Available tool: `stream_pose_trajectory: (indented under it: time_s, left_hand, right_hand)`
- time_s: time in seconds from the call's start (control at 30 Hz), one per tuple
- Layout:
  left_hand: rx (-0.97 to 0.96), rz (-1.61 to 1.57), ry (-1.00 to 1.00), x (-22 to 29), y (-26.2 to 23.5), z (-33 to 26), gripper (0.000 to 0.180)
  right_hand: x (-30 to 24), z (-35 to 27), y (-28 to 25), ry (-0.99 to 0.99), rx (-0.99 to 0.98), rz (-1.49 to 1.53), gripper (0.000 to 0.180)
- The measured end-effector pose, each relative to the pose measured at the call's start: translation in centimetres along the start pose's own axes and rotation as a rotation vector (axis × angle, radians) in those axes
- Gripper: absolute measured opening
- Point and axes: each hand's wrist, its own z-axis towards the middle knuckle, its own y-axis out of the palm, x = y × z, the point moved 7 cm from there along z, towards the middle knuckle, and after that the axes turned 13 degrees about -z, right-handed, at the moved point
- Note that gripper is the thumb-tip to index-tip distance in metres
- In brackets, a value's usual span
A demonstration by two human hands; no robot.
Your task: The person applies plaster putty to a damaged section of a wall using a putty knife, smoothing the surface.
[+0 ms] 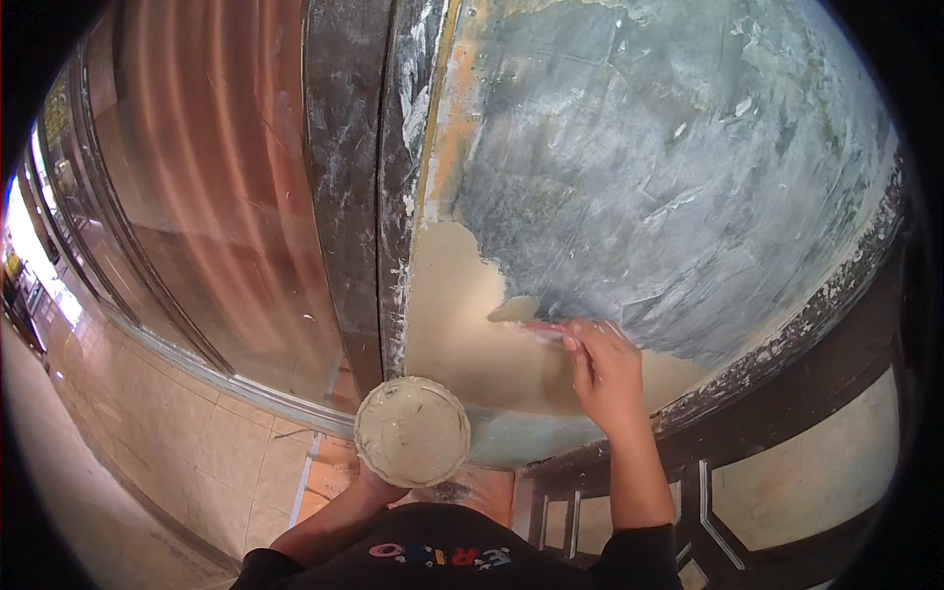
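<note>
this looks like a house interior under refurbishment, though another building is possible. a patchy grey plastered wall (688, 167) carries a smooth beige coat (457, 280) along its lower part. at left, a dark-framed glass panel (265, 324) shows reddish-brown, curtain-like folds (216, 147) above glossy beige floor tiles (202, 423); dark brown framework (777, 395) with pale inset panels (816, 472) stands at right.
</note>
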Motion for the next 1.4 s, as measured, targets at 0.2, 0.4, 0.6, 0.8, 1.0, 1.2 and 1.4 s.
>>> stream_pose_trajectory:
  time_s: [0.2,0.4,0.6,0.8,1.0,1.2,1.4]
  left_hand:
    - [0.01,0.075,-0.013,-0.4,-0.2,0.1,0.052]
    - [0.057,0.101,-0.046,-1.0,-0.4,0.2,0.053]
    - [-0.004,-0.024,-0.133,-2.2,0.7,0.9,0.052]
    - [0.033,0.228,-0.254,-6.2,-0.8,2.3,0.052]
    - [0.065,0.032,-0.223,-9.2,-2.4,1.5,0.048]
    - [0.062,-0.006,-0.208,-12.4,-2.3,2.6,0.05]
    - [-0.014,-0.073,-0.149,-13.3,-1.8,2.1,0.054]
  right_hand:
    - [1.6,-0.2,-2.6,0.192,0.181,0.01,0.01]
    - [2.0,-0.3,-2.0,0.18,0.173,-0.05,0.009]
    - [-1.0,-1.8,0.4,0.006,-0.305,0.415,0.022]
    - [-5.9,-3.5,3.4,-0.157,-0.742,0.401,0.027]
    - [-1.2,-4.5,4.1,0.07,-0.669,0.347,0.027]
    - [-1.4,-5.6,3.3,-0.165,-0.512,0.3,0.026]
    - [0.6,-6.2,1.4,-0.094,-0.536,0.297,0.028]
